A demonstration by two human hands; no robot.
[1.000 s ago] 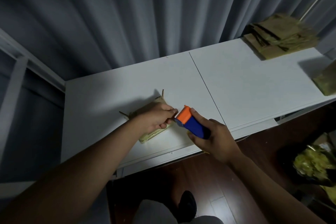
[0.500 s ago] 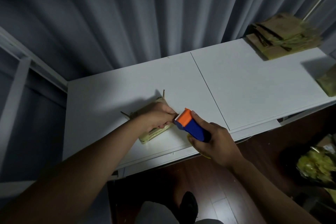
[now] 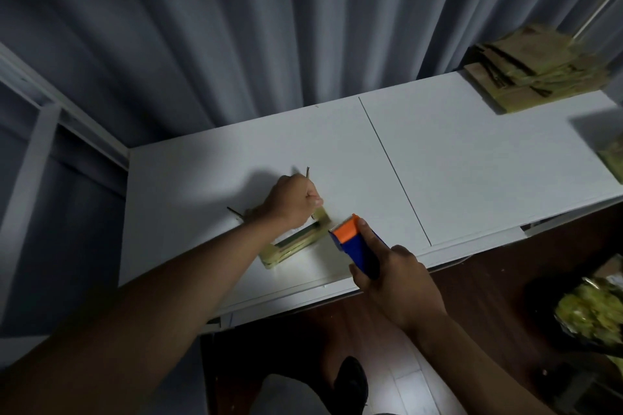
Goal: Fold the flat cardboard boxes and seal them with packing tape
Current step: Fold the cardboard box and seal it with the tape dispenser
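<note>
A small folded cardboard box (image 3: 292,243) lies on the white table (image 3: 472,158), near its front edge. My left hand (image 3: 292,200) rests on top of the box with fingers curled, pressing it down and hiding most of its top. My right hand (image 3: 397,283) grips a blue and orange tape dispenser (image 3: 354,242). The dispenser's orange head sits just right of the box's near corner.
A stack of flat cardboard boxes (image 3: 536,72) lies at the table's far right corner. Another cardboard piece (image 3: 614,158) shows at the right edge. Grey curtains hang behind the table. A dark bag with crumpled yellowish material (image 3: 590,313) sits on the wood floor at right.
My left hand has slid back along the box top, away from the dispenser. My right hand with the dispenser stays by the box's near right corner.
</note>
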